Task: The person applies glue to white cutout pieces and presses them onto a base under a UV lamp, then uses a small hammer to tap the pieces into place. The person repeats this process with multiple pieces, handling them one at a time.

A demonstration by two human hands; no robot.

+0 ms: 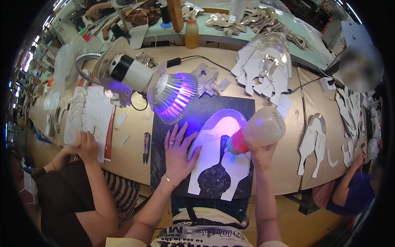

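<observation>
- Head view: left camera of a head-worn, side-by-side pair, looking from above.
- Facing: down and forward across the worktable (279,175).
- Range: near; left hand (178,149) and right hand (262,153) lie about mid-frame.
- Lens: wide fisheye, straight edges bending toward the rim.

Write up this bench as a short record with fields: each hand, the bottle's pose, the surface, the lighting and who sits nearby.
Left hand: left hand, fingers spread over the board, thumb at the white piece's edge
Right hand: right hand, gripping the bottle
Bottle pose: tilted, nozzle down over the piece; contact unclear
Surface: dark board under the piece
Lighting: lamp glowing purple
Nearby: one person left, another right
</observation>
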